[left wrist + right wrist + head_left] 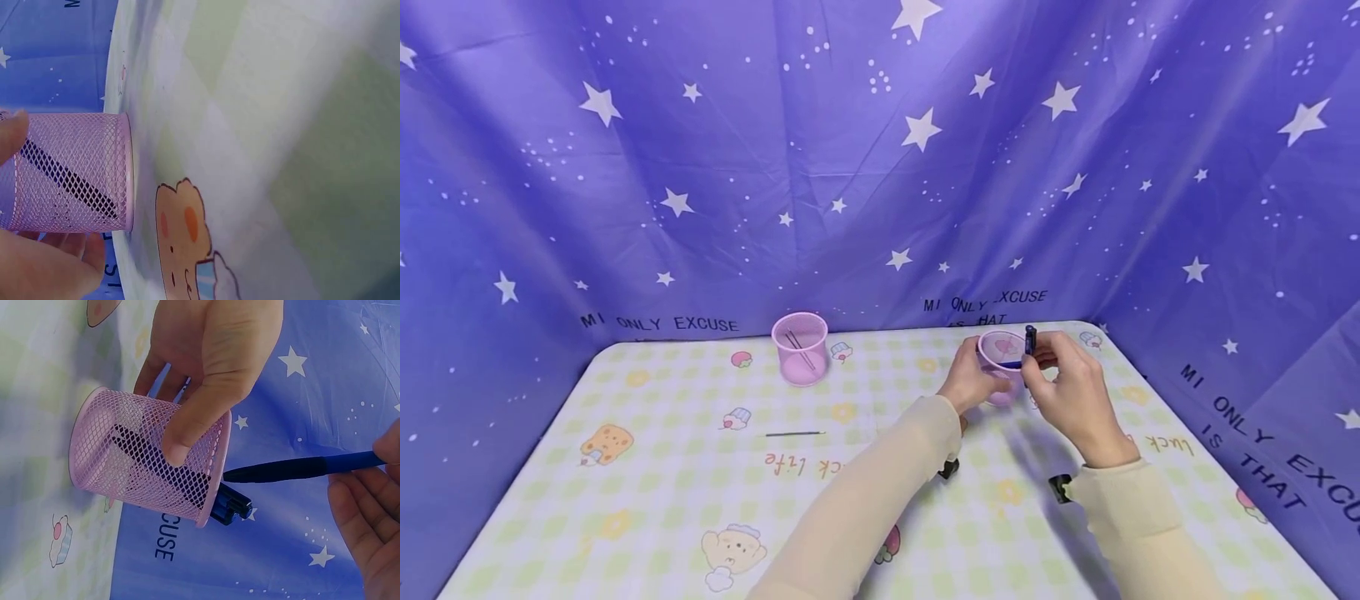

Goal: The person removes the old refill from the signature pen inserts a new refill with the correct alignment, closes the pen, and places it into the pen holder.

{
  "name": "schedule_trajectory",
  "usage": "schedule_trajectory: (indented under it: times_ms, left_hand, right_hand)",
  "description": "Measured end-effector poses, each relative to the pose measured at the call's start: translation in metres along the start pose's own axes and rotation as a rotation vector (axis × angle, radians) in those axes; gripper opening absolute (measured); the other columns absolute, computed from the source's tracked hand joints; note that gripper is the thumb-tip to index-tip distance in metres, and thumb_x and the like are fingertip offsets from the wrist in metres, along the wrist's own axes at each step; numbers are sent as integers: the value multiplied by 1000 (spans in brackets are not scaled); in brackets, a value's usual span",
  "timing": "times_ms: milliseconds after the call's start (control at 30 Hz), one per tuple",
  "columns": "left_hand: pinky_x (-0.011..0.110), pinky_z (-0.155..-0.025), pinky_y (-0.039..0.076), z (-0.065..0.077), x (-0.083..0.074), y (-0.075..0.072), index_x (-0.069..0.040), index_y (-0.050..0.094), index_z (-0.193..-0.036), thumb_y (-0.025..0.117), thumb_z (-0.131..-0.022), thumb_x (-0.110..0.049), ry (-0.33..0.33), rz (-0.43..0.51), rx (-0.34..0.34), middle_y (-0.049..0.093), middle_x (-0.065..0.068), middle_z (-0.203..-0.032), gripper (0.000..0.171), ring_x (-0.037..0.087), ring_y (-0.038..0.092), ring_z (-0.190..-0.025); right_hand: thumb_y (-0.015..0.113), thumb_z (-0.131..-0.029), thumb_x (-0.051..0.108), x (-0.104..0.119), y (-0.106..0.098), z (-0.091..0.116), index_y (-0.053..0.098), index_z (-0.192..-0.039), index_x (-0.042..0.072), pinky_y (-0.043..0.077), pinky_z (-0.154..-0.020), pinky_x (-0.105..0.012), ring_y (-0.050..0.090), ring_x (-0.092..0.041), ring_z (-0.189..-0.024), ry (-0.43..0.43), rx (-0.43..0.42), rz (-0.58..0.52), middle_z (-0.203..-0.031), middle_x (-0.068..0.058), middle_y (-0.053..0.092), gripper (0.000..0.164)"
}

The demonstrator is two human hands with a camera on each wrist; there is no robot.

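Note:
My left hand grips a pink mesh pen cup around its side, thumb on the near wall. Inside the cup, dark pens lean with their blue ends sticking out over the rim. The left wrist view shows the cup's base at the tablecloth and a dark slanted pen through the mesh. My right hand pinches a blue pen with a dark grip; its tip is at the cup's rim.
A second pink mesh cup, holding thin dark sticks, stands at the back, left of the hands. A thin dark stick lies on the checked tablecloth. Purple starry curtains enclose the table's back and sides.

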State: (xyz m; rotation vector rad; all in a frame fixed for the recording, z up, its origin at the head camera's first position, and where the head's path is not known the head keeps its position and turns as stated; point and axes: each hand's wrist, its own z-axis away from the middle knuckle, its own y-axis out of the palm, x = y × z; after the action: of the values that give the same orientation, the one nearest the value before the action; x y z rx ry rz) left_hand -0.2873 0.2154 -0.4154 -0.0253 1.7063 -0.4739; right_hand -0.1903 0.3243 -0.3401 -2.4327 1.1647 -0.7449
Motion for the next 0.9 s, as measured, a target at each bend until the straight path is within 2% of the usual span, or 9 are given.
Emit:
schedule_trajectory:
  times_ms: [200, 367, 667, 900]
  left_hand:
    - [22, -97, 39, -2, -2, 4, -7, 45, -132, 88, -62, -8, -12, 40, -6, 56, 5, -121, 81, 10, 52, -106]
    - [25, -97, 39, -3, 0, 3, -9, 46, -130, 89, -61, -10, -49, 84, -19, 57, 6, -123, 81, 11, 53, -106]
    - [24, -98, 39, -4, 1, 1, -7, 46, -133, 88, -63, -9, -9, 62, -10, 56, 7, -124, 81, 12, 53, -108]
    - [23, -97, 39, -3, 2, -1, -6, 49, -129, 89, -62, -9, 0, 83, 0, 58, 9, -123, 78, 11, 54, -105]
  right_hand:
    - [59, -76, -8, 1, 0, -3, 61, -96, -2, 44, -71, -13, 58, -14, -72, 6, -31, -8, -85, -7, 64, 21]
    - [59, -77, -7, -1, 3, -4, 61, -96, -2, 44, -70, -11, 58, -12, -72, 24, -46, -15, -85, -8, 64, 20]
    - [59, -77, -7, -1, 7, -5, 60, -92, -4, 45, -70, -11, 58, -15, -70, 32, -110, -36, -80, -11, 65, 15]
    - [61, -79, -5, -6, 9, -5, 59, -92, -3, 45, -73, -10, 60, -18, -72, 50, -117, -21, -82, -14, 65, 13]
